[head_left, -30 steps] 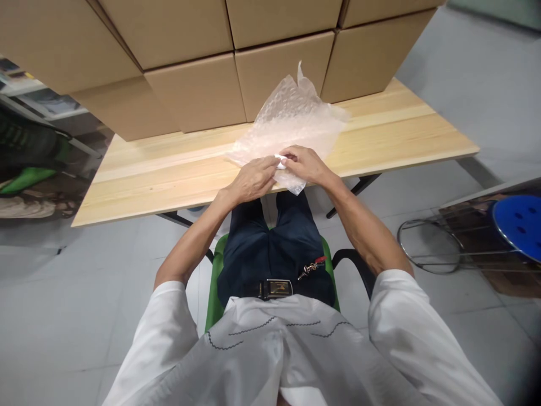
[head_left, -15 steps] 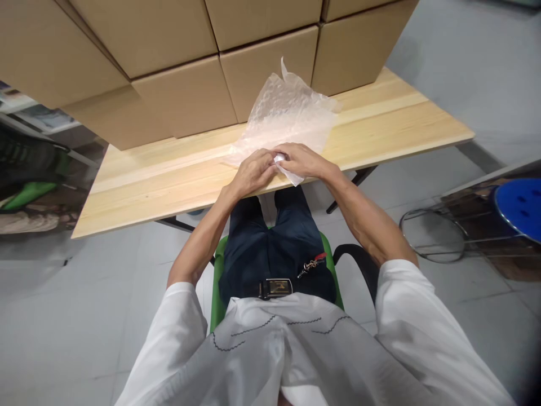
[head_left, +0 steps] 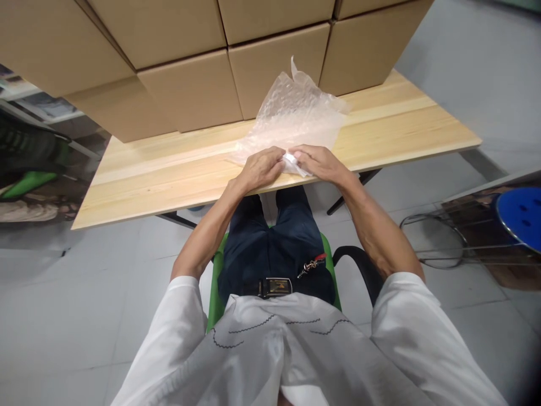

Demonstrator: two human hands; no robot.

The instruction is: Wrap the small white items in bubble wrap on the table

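The left hand (head_left: 264, 168) and right hand (head_left: 319, 162) are close together, both clamped on the near end of the wrap (head_left: 296, 121), with a white item (head_left: 289, 158), too covered by fingers to identify, between them near the front edge of the bench (head_left: 169, 177). The step looks like folding wrap around the item; the next move seems to call for a snug, even roll away from the body.
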